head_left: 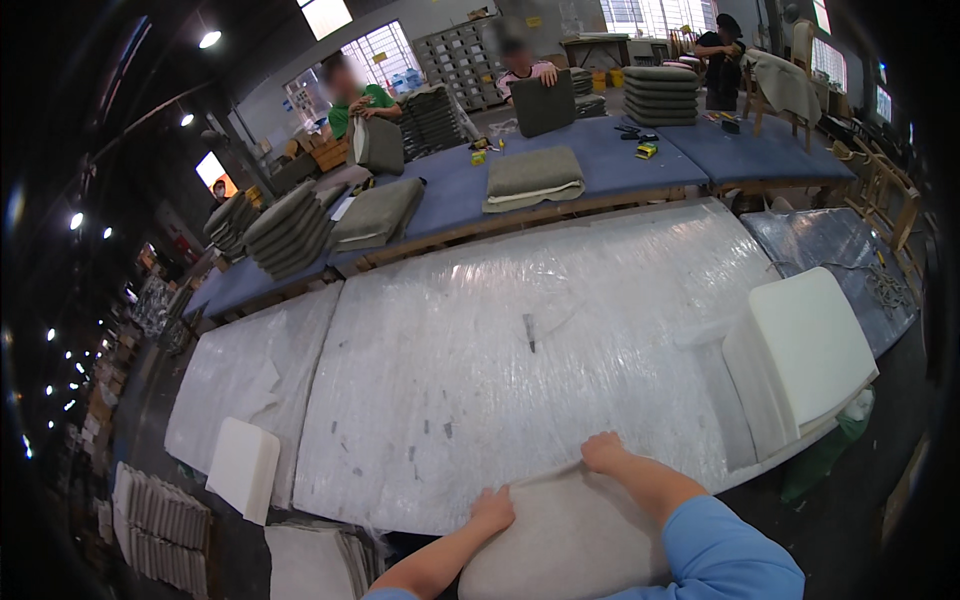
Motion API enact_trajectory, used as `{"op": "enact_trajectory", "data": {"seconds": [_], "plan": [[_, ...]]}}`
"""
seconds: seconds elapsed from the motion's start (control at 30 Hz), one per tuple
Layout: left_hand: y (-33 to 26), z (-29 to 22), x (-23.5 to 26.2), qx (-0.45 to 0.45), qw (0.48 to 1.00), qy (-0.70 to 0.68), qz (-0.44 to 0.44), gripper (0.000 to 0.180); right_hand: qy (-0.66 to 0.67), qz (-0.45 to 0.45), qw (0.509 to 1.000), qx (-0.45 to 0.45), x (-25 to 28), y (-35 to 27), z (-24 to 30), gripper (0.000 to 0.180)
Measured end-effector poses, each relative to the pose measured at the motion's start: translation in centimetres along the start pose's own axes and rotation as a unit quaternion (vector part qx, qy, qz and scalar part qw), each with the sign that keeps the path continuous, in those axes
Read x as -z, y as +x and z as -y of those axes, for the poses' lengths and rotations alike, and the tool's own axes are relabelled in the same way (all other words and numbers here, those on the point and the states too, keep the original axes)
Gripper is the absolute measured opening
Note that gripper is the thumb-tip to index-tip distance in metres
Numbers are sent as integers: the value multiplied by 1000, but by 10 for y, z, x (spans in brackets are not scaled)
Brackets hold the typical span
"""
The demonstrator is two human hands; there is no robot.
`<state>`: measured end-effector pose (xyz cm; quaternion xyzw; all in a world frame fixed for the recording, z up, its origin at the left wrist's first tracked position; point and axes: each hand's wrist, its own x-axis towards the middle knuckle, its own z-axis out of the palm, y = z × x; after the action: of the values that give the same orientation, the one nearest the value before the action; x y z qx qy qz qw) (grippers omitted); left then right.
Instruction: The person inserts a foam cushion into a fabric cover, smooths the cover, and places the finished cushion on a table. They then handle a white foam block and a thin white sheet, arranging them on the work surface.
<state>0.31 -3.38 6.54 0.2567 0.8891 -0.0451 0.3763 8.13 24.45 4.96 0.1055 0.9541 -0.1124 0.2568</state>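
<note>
A pale grey-white cushion (pixel 570 545) lies at the near edge of a worktable covered in clear plastic sheet (pixel 520 340). My left hand (pixel 494 510) grips the cushion's far left corner. My right hand (pixel 602 452) holds its far right edge, fingers curled over it. Both forearms come in from the lower edge; the right arm wears a blue sleeve.
A white foam block (pixel 805 355) rests on the table's right end, another (pixel 243 467) leans at the left. Stacked grey cushions (pixel 290 230) and a folded one (pixel 533 177) lie on blue tables behind, where several people handle cushions. Wooden chair frames (pixel 885 190) stand at right.
</note>
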Motion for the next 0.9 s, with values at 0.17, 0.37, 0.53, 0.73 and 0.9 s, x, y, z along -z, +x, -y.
{"op": "enact_trajectory", "data": {"seconds": [0.17,0.37,0.53,0.73,0.9], "plan": [[37,-92,13,-143,974,-111,-139,69,38,29,998,-48,2,3,1,26],[78,-139,18,-121,989,-84,18,40,195,42,976,-91,-15,6,-19,28],[87,-150,14,-91,989,-107,-39,33,246,123,940,-202,-31,18,-60,31],[98,-112,25,-107,988,-95,58,40,361,-33,901,-240,-60,23,-47,29],[97,-52,47,-22,975,-108,193,42,367,-135,890,-234,-73,26,-50,26]]}}
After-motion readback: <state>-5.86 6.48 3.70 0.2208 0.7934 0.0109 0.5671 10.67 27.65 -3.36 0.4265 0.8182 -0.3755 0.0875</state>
